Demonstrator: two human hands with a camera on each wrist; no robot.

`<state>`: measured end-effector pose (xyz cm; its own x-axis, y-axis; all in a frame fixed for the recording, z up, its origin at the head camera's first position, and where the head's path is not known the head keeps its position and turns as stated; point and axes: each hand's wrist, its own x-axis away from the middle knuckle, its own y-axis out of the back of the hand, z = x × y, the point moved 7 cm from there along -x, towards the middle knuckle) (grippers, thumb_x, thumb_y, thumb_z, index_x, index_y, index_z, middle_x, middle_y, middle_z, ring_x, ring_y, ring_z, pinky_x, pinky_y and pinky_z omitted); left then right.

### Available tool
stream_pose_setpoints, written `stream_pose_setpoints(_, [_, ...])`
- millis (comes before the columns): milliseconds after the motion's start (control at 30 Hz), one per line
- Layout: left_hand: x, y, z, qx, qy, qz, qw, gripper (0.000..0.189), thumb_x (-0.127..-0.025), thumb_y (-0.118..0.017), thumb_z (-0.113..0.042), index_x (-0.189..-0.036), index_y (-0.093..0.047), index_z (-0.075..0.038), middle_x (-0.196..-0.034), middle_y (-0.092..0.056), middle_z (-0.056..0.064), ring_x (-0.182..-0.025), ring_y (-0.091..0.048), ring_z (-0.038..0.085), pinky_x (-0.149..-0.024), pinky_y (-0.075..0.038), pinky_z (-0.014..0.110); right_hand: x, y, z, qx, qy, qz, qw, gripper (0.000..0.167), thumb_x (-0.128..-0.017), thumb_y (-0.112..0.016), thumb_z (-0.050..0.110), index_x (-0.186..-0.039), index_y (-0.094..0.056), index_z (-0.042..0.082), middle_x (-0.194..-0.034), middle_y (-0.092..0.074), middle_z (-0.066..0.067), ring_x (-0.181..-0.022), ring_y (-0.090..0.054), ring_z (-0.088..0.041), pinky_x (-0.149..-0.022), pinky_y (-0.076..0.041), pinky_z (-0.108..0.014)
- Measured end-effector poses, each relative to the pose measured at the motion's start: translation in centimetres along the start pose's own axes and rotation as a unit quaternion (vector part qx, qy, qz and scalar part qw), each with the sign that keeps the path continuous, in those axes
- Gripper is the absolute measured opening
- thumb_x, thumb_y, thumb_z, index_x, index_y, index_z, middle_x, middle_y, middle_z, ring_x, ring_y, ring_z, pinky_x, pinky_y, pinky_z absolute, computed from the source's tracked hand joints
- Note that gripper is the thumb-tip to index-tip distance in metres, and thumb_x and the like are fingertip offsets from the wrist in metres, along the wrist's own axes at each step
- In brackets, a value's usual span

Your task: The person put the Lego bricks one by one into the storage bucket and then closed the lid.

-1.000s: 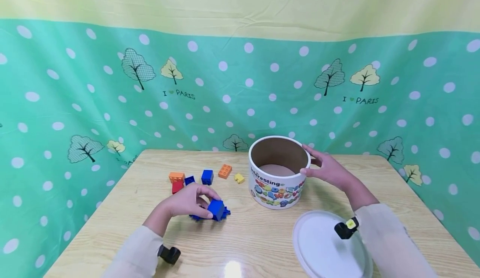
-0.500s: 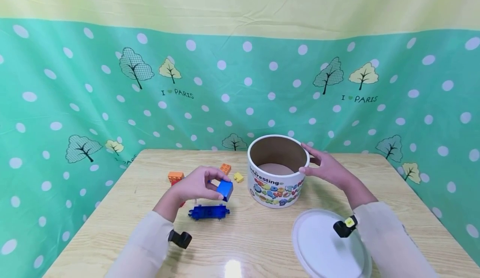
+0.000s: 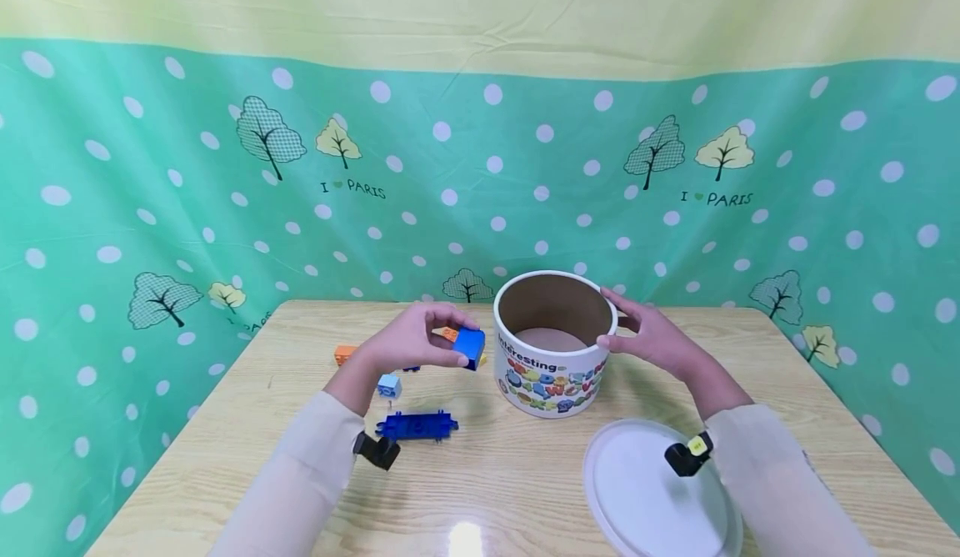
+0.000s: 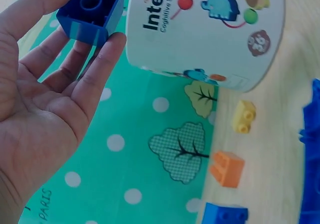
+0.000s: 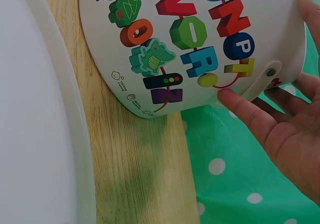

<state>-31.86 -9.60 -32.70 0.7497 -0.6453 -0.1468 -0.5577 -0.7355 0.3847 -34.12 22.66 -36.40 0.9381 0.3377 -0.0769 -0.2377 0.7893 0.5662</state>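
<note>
My left hand [image 3: 412, 344] pinches a dark blue toy building block [image 3: 470, 347] between thumb and fingers, raised over the table just left of the bucket. The block's hollow underside with a round tube shows in the left wrist view. A white toy bucket [image 3: 551, 378] printed with colourful letters stands uncovered, its visible floor bare. At its right side my right hand [image 3: 652, 340] grips the rim beside the handle. The right wrist view shows a finger [image 5: 250, 114] against the printed wall near the strap handle [image 5: 262, 81].
A dark blue wheeled toy base [image 3: 417, 426] lies nearer the front, with a light blue printed block [image 3: 389, 386] behind it. Orange blocks [image 4: 228, 169], a yellow one [image 4: 244, 116] and a blue one [image 4: 225, 215] lie farther back. The round white lid [image 3: 652, 490] rests at front right.
My left hand has lifted the blue block off the wheeled base and carried it right and away toward the bucket. The right hand stays on the rim.
</note>
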Motion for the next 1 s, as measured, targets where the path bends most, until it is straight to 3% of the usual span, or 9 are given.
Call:
stream_pose_setpoints(167, [-1.3, 0.1, -1.3, -0.004, -0.022, -0.006, 0.9997, 0.043, -0.078, -0.081, -0.005, -0.118, -0.067, -0.001, -0.116, -0.061, 0.014, -0.093, -0.068, 0.03, -0.08, -0.058, 0.04, -0.1, -0.1, -0.1, 0.004, 0.0, 0.0, 1.0, 0.093, -0.085, -0.075, 0.038, -0.157, -0.019, 0.018, -0.159, -0.021, -0.017, -0.137, -0.032, -0.046, -0.101, -0.04, -0.06])
stream_pose_setpoints(433, [-3.5, -0.1, -3.3, -0.016, -0.015, -0.017, 0.9996, 0.041, -0.078, -0.081, -0.004, -0.117, -0.067, -0.001, -0.117, -0.062, 0.012, -0.097, -0.068, 0.029, -0.084, -0.056, 0.038, -0.1, -0.1, -0.2, 0.01, -0.004, -0.003, 0.9999, 0.094, -0.085, -0.075, 0.04, -0.157, -0.019, 0.02, -0.159, -0.021, -0.016, -0.137, -0.032, -0.046, -0.101, -0.04, -0.06])
stream_pose_setpoints(600, [-5.0, -0.3, -4.0, -0.016, -0.013, -0.011, 0.9997, 0.043, -0.076, -0.082, -0.005, -0.117, -0.068, -0.003, -0.121, -0.061, 0.01, -0.1, -0.066, 0.026, -0.084, -0.056, 0.036, 0.0, -0.1, -0.2, 0.007, -0.008, -0.004, 0.9999, 0.094, -0.085, -0.075, 0.041, -0.157, -0.019, 0.021, -0.159, -0.022, -0.016, -0.137, -0.032, -0.046, -0.1, -0.04, -0.061])
stream_pose_setpoints(1000, [-8.5, 0.0, -5.1, 0.019, -0.002, -0.003, 0.9998, 0.044, -0.077, -0.079, -0.003, -0.119, -0.067, -0.001, -0.111, -0.068, 0.011, -0.109, -0.06, 0.03, -0.089, -0.054, 0.036, 0.1, 0.0, 0.2, 0.007, 0.002, -0.002, 1.0, 0.093, -0.086, -0.075, 0.038, -0.157, -0.019, 0.018, -0.159, -0.021, -0.018, -0.137, -0.031, -0.047, -0.1, -0.04, -0.06])
